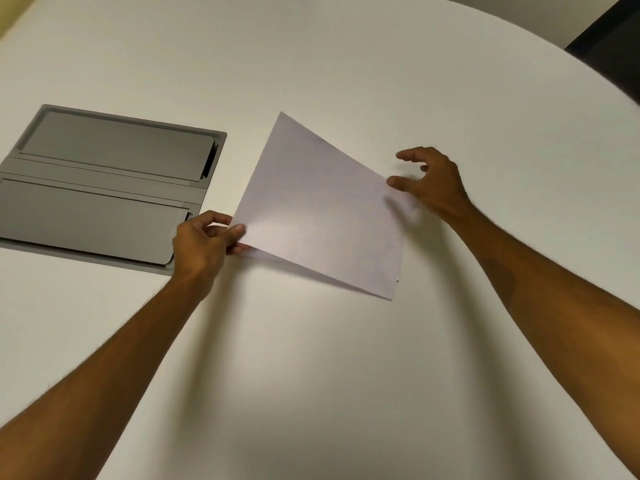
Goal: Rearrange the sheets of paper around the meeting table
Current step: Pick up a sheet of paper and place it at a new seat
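Note:
A blank white sheet of paper [318,209] is held tilted above the white meeting table [311,375], near its middle. My left hand [204,244] pinches the sheet's lower left corner between thumb and fingers. My right hand [429,181] hovers at the sheet's right edge with fingers spread and curled, holding nothing. A thin second edge shows at the sheet's bottom right corner, so there may be more than one sheet; I cannot tell.
A grey recessed cable hatch [104,185] with two flaps is set into the table to the left of my left hand. The table's curved edge [588,69] runs at the upper right, with a dark chair back [609,32] beyond it.

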